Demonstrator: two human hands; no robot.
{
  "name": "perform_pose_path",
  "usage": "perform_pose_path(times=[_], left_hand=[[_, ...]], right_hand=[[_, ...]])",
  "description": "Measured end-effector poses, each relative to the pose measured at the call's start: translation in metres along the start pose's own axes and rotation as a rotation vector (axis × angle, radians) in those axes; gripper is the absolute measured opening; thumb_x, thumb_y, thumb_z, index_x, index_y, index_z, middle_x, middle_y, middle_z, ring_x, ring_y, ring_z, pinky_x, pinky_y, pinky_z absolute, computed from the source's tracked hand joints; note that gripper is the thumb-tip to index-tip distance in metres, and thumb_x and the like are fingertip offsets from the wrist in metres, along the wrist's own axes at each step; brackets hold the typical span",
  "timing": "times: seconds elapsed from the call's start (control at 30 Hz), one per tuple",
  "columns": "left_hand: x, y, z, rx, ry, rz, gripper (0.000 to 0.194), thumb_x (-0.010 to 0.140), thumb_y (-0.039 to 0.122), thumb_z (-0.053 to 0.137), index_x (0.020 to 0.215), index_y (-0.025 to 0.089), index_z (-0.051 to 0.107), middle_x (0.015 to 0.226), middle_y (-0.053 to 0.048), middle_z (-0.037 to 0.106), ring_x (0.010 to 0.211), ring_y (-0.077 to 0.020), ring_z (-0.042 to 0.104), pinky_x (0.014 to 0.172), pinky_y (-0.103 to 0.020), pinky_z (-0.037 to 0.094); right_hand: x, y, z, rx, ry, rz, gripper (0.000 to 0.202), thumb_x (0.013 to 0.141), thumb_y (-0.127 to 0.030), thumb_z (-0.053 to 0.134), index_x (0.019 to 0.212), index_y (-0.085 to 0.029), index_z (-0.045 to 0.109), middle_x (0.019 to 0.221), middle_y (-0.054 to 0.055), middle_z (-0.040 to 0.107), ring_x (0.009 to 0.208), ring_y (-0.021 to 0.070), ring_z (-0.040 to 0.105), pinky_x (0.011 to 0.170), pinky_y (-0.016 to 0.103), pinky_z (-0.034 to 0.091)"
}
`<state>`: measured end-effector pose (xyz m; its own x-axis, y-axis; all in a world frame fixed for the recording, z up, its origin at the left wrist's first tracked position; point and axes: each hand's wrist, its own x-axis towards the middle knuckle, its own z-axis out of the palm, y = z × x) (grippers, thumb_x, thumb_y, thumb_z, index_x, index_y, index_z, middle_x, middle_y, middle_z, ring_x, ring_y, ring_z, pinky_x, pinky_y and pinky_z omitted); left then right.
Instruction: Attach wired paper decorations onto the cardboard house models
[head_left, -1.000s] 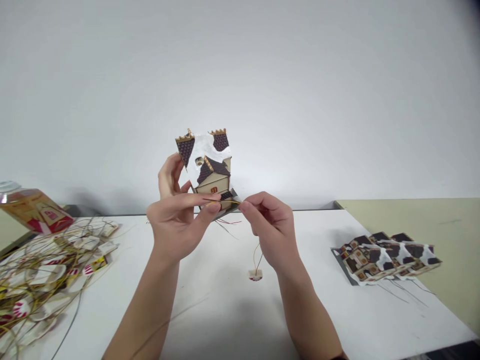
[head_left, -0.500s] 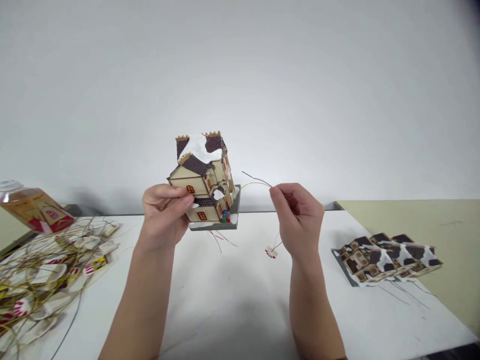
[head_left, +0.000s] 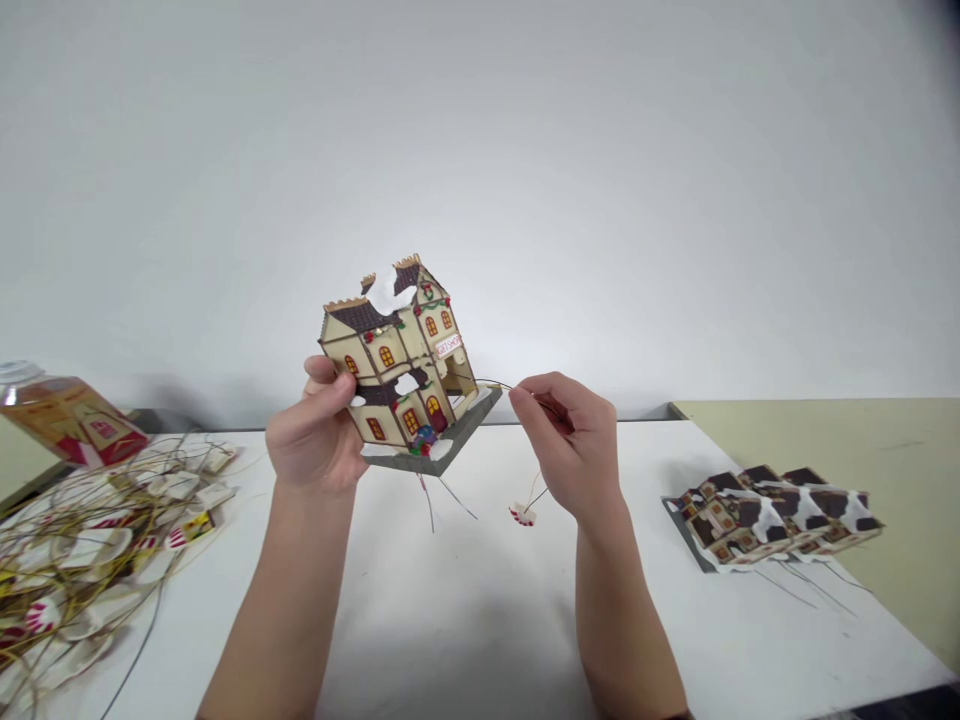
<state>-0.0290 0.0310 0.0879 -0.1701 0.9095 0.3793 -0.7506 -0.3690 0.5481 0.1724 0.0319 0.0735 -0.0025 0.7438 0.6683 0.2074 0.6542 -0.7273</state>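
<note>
Steadily, the left hand (head_left: pixel 311 430) holds the miniature gift shop (head_left: pixel 397 370) up above the white table (head_left: pixel 450 620), its thumb and fingers clamped on the side of the house and the palm near the corner of the grey base (head_left: pixel 461 440). The house tilts, its open front turned toward the right hand (head_left: pixel 570 435). That hand has thumb and forefinger pinched together on the thin wires (head_left: pixel 495 382), whose free length reaches across to the opening beneath the GIFT SHOP sign (head_left: pixel 448 347). From where I stand I cannot tell whether the tips are inside or just in front.

A short pinch near the tips would, I think, steer such limp wire best; held far back, it may bend against the frame. The grip on the house should be firm but kept off the trim and the little figures by the door. The red-and-white scalloped piece (head_left: pixel 523 515) dangles below the right hand, so slack matters: a tug could strain its joints. More leads (head_left: pixel 429 505) trail under the base and could snag.

To the left lie a tangled heap of wired pieces (head_left: pixel 90 550) and a bottle (head_left: pixel 75 420); to the right, more miniature houses (head_left: pixel 772 515) sit close together.
</note>
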Motion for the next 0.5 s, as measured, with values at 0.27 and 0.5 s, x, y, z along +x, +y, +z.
perform_pose_path(times=[0.27, 0.5], left_hand=[[0.0008, 0.0011, -0.0059, 0.066, -0.072, -0.007, 0.025, 0.068, 0.005, 0.067, 0.066, 0.029, 0.073, 0.084, 0.008, 0.074, 0.12, -0.0246, 0.058, 0.107, -0.046, 0.047], [0.0011, 0.0019, -0.0049, 0.098, -0.065, -0.059, 0.022, 0.057, 0.012, 0.081, 0.063, 0.031, 0.072, 0.083, 0.01, 0.074, 0.117, -0.028, 0.059, 0.102, -0.046, 0.052]], right_hand=[[-0.0007, -0.0007, -0.0021, -0.101, -0.03, -0.026, 0.012, 0.086, -0.022, 0.057, 0.092, -0.021, 0.067, 0.057, -0.005, 0.044, 0.053, 0.0076, 0.037, 0.049, 0.022, 0.032], [0.0018, -0.0004, -0.0056, -0.273, -0.044, -0.145, 0.015, 0.088, -0.02, 0.052, 0.089, -0.021, 0.067, 0.066, -0.002, 0.05, 0.058, 0.009, 0.043, 0.05, 0.022, 0.034]])
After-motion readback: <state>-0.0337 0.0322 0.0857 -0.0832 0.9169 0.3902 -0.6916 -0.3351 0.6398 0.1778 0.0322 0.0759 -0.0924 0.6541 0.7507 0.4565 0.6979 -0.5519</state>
